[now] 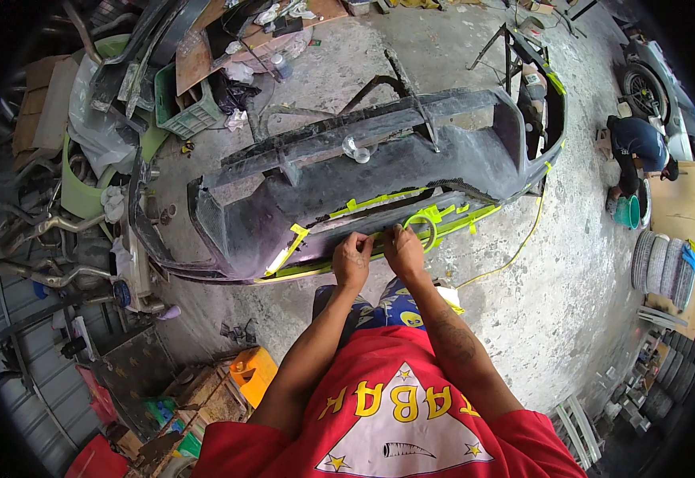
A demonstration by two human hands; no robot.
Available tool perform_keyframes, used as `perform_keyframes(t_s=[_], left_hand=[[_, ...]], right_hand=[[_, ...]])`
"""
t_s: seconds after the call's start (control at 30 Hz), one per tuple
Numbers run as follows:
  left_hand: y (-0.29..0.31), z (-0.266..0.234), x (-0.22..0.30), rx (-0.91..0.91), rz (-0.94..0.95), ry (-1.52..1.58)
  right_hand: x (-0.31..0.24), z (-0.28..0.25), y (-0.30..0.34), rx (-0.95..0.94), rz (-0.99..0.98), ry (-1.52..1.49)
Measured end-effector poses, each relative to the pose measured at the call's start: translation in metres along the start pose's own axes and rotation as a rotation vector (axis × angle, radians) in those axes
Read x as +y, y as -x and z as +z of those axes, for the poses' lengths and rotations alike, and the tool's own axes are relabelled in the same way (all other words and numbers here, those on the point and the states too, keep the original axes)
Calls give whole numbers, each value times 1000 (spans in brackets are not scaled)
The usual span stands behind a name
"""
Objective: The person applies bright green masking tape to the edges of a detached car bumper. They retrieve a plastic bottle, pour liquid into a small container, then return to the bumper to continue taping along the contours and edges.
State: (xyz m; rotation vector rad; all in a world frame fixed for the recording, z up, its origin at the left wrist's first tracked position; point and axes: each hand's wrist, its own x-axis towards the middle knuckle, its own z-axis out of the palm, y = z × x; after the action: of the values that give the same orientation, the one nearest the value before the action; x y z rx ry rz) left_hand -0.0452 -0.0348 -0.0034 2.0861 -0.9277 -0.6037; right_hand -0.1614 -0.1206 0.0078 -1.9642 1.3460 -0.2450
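Observation:
A large dark grey car bumper [316, 175] spans the space before me, raised above the floor on a stand. Along its near lower edge, my left hand [351, 261] is closed, fingertips pinched on a short bit of yellow-green masking tape. Close beside it, my right hand [404, 253] is also closed on the tape, and the roll of masking tape [432, 232] sits against its far right side. Strips of the same tape [288, 251] line the lower opening of the bumper. A small clear cup-like object [355, 149] rests on the bumper's upper face.
A green crate [182, 103], a wooden board [196, 60] and scrap parts crowd the left. An orange container [253, 374] stands behind my left arm. At right, another person [638, 145] bends near a teal bucket [627, 212] and stacked tyres [662, 267]. A yellow hose [523, 247] crosses the floor.

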Motion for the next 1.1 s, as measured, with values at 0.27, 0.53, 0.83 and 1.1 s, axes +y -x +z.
perform_keyframes(t_s=[0.27,0.53,0.83,1.1], left_hand=[[1,5,-1,0,-3,-75],[2,5,5,6,13,-108],[0,4,5,-5,26,-191],[-1,2,7,13,58,-192]], right_hand=[[13,15,3,26,-33,75],[12,16,3,61,-53,103],[8,13,1,48,-12,163],[12,-12,-3,-54,94,247]])
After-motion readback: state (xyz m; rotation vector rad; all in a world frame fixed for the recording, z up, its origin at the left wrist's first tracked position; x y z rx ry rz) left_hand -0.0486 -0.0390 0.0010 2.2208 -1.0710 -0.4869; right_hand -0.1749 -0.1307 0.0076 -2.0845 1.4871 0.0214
